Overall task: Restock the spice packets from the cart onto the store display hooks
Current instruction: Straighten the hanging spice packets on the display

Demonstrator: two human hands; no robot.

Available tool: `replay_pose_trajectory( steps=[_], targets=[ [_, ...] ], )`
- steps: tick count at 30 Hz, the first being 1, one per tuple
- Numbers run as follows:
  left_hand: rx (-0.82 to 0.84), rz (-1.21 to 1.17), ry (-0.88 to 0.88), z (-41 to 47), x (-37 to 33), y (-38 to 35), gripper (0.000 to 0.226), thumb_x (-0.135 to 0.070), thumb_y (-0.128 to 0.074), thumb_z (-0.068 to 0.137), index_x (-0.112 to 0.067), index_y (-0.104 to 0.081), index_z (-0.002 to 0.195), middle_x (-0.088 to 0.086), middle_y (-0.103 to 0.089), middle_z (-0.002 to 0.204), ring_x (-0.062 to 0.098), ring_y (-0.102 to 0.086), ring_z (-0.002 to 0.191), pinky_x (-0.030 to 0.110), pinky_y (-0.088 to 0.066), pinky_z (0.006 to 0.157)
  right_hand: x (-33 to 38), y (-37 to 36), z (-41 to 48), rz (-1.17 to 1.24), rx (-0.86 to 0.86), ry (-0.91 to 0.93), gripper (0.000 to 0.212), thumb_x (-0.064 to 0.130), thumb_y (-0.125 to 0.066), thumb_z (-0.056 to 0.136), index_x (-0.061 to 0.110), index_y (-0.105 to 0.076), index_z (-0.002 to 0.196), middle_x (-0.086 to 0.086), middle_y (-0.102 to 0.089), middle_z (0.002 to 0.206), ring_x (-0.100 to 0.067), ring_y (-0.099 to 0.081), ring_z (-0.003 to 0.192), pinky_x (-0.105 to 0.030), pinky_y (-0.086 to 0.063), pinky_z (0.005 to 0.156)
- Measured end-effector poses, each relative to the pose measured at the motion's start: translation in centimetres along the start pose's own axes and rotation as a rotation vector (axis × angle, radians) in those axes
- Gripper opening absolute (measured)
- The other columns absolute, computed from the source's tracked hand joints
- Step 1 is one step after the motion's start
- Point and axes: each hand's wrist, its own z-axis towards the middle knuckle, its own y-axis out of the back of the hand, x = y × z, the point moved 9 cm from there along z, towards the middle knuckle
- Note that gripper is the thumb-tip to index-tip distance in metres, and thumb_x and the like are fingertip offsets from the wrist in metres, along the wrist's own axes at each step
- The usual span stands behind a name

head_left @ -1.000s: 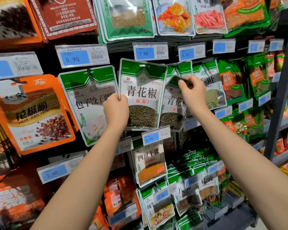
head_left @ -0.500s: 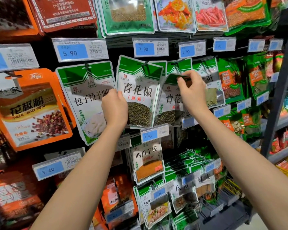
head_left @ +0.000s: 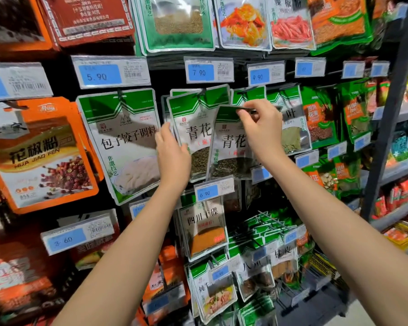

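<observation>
A green-and-white peppercorn packet (head_left: 197, 135) hangs on a display hook (head_left: 201, 91) under the 7.90 price tag (head_left: 209, 72). My left hand (head_left: 172, 158) lies flat against that packet's left edge, fingers spread and holding nothing. My right hand (head_left: 260, 130) pinches the top edge of a second peppercorn packet (head_left: 231, 149), which overlaps the hung one on its right and tilts slightly. That packet's top sits just below another hook (head_left: 245, 91) under the 9.90 tag (head_left: 265, 75). The cart is out of view.
A dumpling seasoning packet (head_left: 125, 142) hangs left of my left hand, and a large orange packet (head_left: 40, 151) further left. More green packets (head_left: 292, 128) hang to the right. A grey shelf upright (head_left: 391, 128) stands at the right. Bare wire hooks (head_left: 271, 220) jut out below.
My left hand has let go of the first packet, which now hangs on its hook, and lies open against its edge. My right hand has brought the second packet leftward and lower.
</observation>
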Motion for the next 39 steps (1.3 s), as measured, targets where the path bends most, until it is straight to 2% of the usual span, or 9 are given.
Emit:
replay_pose_trajectory(
  steps=[5,10,14,17,21,26,29,34,39],
  targets=[
    [0.101,0.001,-0.251,-1.0,-4.5,-1.1,0.033,-0.027,-0.048,0.098,-0.011,-0.055,0.126,0.004,-0.054,0.120,0.016,-0.048,0.114,0.031,-0.039,0.100,1.5,-1.0,1.0,0.031,0.030,0.030,0.013,0.017,-0.068,0.085,0.008,-0.071,0.093,-0.002,-0.064,0.092,-0.012,-0.057,0.085,-0.031,-0.051,0.081],
    [0.199,-0.239,0.013,1.0,-4.0,-2.6,0.034,-0.025,-0.051,0.098,-0.015,-0.047,0.066,-0.006,-0.040,0.061,0.008,-0.036,0.057,0.023,-0.027,0.054,2.4,-1.9,1.7,0.078,0.093,-0.024,0.016,0.015,-0.064,0.089,0.006,-0.064,0.102,-0.003,-0.065,0.098,-0.014,-0.059,0.087,-0.028,-0.049,0.082],
    [0.151,-0.316,0.062,2.0,-2.9,-1.6,0.034,-0.025,-0.051,0.098,0.000,-0.054,0.074,0.003,-0.045,0.067,0.014,-0.038,0.063,0.030,-0.031,0.062,1.4,-0.8,2.0,-0.013,0.043,-0.074,0.024,0.020,-0.057,0.094,0.010,-0.059,0.115,-0.005,-0.054,0.120,-0.015,-0.053,0.101,-0.026,-0.042,0.085],
    [0.127,-0.325,0.097,2.5,-2.3,-0.6,0.037,-0.025,-0.051,0.097,-0.014,-0.043,0.063,-0.002,-0.040,0.061,0.016,-0.038,0.060,0.030,-0.030,0.059,-1.4,-0.4,2.0,-0.067,0.031,-0.261,0.033,0.029,-0.055,0.095,0.013,-0.052,0.124,-0.001,-0.047,0.128,-0.009,-0.046,0.096,-0.019,-0.031,0.079],
    [0.101,-0.286,0.078,3.2,-2.4,0.4,0.040,-0.021,-0.051,0.098,-0.017,-0.036,0.060,-0.004,-0.034,0.057,0.010,-0.032,0.055,0.022,-0.025,0.051,-3.6,-2.8,1.4,0.239,0.122,-0.432,0.016,0.028,-0.059,0.093,0.014,-0.061,0.101,0.002,-0.063,0.097,-0.018,-0.058,0.087,-0.037,-0.050,0.081],
    [0.094,-0.247,0.041,3.7,-3.1,1.1,0.032,-0.023,-0.050,0.098,-0.011,-0.045,0.069,-0.004,-0.036,0.059,0.010,-0.033,0.055,0.026,-0.026,0.054,-4.6,-4.3,1.3,0.415,0.103,-0.547,0.019,0.025,-0.061,0.092,0.011,-0.060,0.104,0.000,-0.060,0.092,-0.009,-0.050,0.069,-0.024,-0.041,0.062],
    [0.078,-0.247,0.025,3.9,-3.4,1.4,0.041,-0.021,-0.051,0.097,-0.018,-0.037,0.059,-0.006,-0.033,0.055,0.008,-0.030,0.053,0.024,-0.023,0.052,-4.4,-4.8,1.4,0.427,0.136,-0.542,0.015,0.024,-0.058,0.094,0.015,-0.062,0.082,0.007,-0.055,0.070,-0.006,-0.045,0.060,-0.019,-0.034,0.054],
    [0.085,-0.236,0.051,4.3,-3.3,1.5,0.038,-0.023,-0.051,0.097,-0.014,-0.040,0.062,-0.003,-0.034,0.056,0.010,-0.032,0.055,0.026,-0.028,0.055,-4.1,-5.1,1.9,0.398,0.113,-0.550,0.020,0.029,-0.059,0.093,0.011,-0.064,0.100,0.009,-0.056,0.078,-0.014,-0.053,0.078,-0.031,-0.045,0.077],
    [0.085,-0.219,0.057,4.7,-3.7,1.7,0.043,-0.022,-0.051,0.097,-0.016,-0.034,0.059,-0.003,-0.032,0.055,0.011,-0.030,0.053,0.021,-0.027,0.052,-3.5,-4.9,2.1,0.381,0.104,-0.545,0.014,0.025,-0.057,0.095,0.013,-0.062,0.088,0.004,-0.061,0.081,-0.016,-0.057,0.085,-0.035,-0.047,0.086]
  ],
)
